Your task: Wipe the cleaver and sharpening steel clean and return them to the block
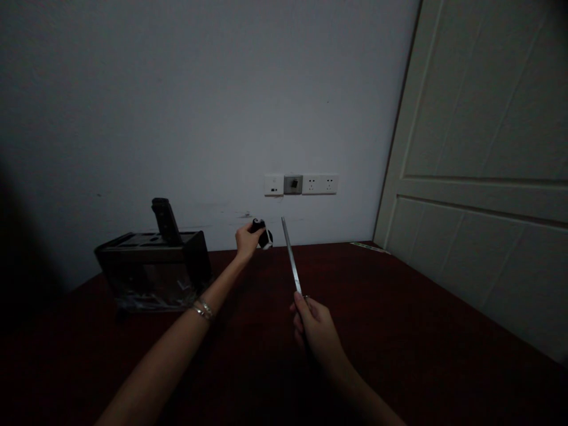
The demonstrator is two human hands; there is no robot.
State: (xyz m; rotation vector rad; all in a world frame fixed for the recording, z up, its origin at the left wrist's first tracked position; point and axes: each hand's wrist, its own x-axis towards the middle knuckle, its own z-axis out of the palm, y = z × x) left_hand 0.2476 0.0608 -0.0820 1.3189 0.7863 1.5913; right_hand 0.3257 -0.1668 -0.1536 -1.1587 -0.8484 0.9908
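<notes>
My left hand (247,240) stretches forward over the table, its fingers pinched on a small black-and-white cloth (262,233) that hangs crumpled from them. Nearer to me, my right hand (314,322) is wrapped round the lower end of a long, narrow metal blade (291,254). The blade points up and away, tilted slightly left, with its tip right of the cloth and apart from it. Its handle is mostly hidden in my palm and in shadow. Left of my left forearm stands a dark block-shaped holder (151,256), with a black handle (165,220) sticking up from its top.
The dark red table (381,296) meets a pale wall (213,106) at the back. White wall sockets (319,184) and a grey switch plate (293,184) sit above it. A panelled door (479,236) borders the right side. A thin strip (370,247) lies at the far right corner.
</notes>
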